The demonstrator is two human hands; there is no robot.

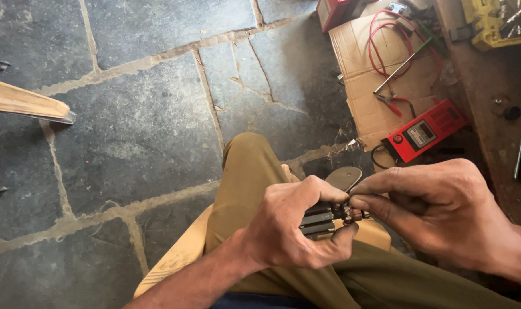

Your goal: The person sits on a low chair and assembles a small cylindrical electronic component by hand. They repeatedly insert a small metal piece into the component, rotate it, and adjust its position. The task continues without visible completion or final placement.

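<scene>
Low in the frame's centre, the left hand [289, 229] gripped a small black part [320, 219] over the lap; the right hand [438, 220] pinched its end, perhaps a tiny screw, fingers closed.

Beneath you the floor [140, 120] is dark stone slabs with pale, cracked joints. At its upper right lies a flattened sheet of cardboard [360, 68], carrying looped red wire [380, 43], a thin metal rod [400, 67] and red-handled pliers [393, 105]. A red meter box [425, 131] rests just beside the cardboard's lower edge.
</scene>
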